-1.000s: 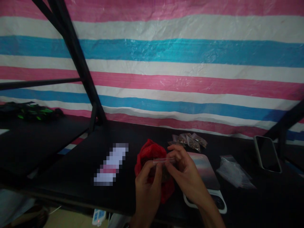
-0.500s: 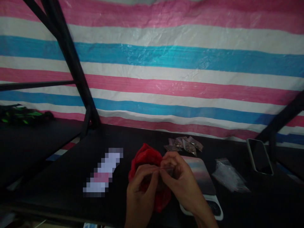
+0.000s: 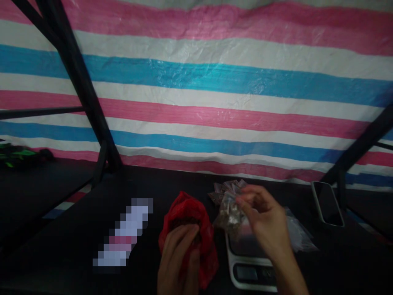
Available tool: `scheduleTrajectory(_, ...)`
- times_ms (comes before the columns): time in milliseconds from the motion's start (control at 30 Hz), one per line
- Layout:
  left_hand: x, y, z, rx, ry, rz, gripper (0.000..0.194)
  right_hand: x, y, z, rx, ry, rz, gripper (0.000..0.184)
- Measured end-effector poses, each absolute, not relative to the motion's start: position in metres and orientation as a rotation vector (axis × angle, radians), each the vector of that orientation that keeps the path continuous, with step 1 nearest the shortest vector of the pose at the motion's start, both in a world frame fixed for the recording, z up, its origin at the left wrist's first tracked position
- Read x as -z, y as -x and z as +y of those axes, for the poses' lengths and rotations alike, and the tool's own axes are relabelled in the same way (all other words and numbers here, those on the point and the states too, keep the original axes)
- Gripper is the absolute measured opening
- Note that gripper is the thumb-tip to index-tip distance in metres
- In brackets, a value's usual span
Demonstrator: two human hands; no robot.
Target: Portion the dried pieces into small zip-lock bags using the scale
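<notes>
My right hand [image 3: 267, 221] pinches the top of a small clear zip bag [image 3: 231, 215] with brown contents. The bag hangs above the back left part of a digital kitchen scale [image 3: 250, 282]. My left hand [image 3: 178, 256] is over a red plastic bag [image 3: 210, 246], its fingertips at the mouth. Its fingers are stretched out, the thumb apart from them, and nothing shows between them. Dark brown, loose material [image 3: 179, 222] lies inside the red bag. Behind the scale is a group of filled zip bags [image 3: 217, 194], partly hidden by the held one.
A stack of clear plastic bags [image 3: 299, 233] lies right of the scale, partly behind my right forearm. A phone [image 3: 328, 204] leans near the black frame at right. A blurred-out strip [image 3: 123, 233] lies left on the black table [image 3: 138, 184]. Striped sheeting hangs behind.
My hands were together over the red bag and have separated. The right has moved right with the filled zip bag to above the scale. The left has lowered to the red bag's mouth.
</notes>
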State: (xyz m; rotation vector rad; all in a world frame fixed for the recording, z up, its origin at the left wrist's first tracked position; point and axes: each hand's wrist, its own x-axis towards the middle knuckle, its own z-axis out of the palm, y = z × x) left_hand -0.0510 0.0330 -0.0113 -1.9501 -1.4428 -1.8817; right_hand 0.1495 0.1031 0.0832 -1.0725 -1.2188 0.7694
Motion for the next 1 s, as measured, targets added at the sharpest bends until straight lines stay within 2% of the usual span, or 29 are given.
scheduleTrajectory(100, 0.013, 0.054, 0.030, 1.932, 1.781, -1.490, 0.025, -0.082, -0.187, 0.127, -0.451, 1.177, -1.005, 0.046)
scheduleTrajectory(167, 0.010, 0.055, 0.028, 1.921, 1.722, -1.507, 0.024, -0.077, -0.200, 0.141, -0.378, 1.241, -0.937, 0.049)
scheduleTrajectory(400, 0.003, 0.069, 0.023, 1.808, 1.731, -1.559, 0.023, -0.054, -0.222, 0.150, -0.351, 1.395, -1.096, 0.044)
scheduleTrajectory(500, 0.003, 0.081, 0.023, 1.628, 1.897, -1.445, 0.023, -0.040, -0.263, 0.130, -0.217, 1.685, -1.078, 0.037)
scheduleTrajectory(633, 0.004, 0.087, 0.024, 1.584, 1.907, -1.363, 0.025, -0.021, -0.313, 0.105, -0.192, 2.007, -1.165, 0.031)
scheduleTrajectory(800, 0.005, 0.076, 0.026, 1.622, 1.867, -1.339, 0.024, -0.019, -0.327, 0.096, -0.265, 1.991, -1.143, 0.019)
scheduleTrajectory(900, 0.006, 0.069, 0.027, 1.636, 1.882, -1.319, 0.021, -0.034, -0.324, 0.092, -0.269, 1.927, -1.104, 0.025)
scheduleTrajectory(1000, 0.007, 0.057, 0.026, 1.648, 1.915, -1.278, 0.021, -0.055, -0.310, 0.084, -0.418, 1.647, -1.079, 0.039)
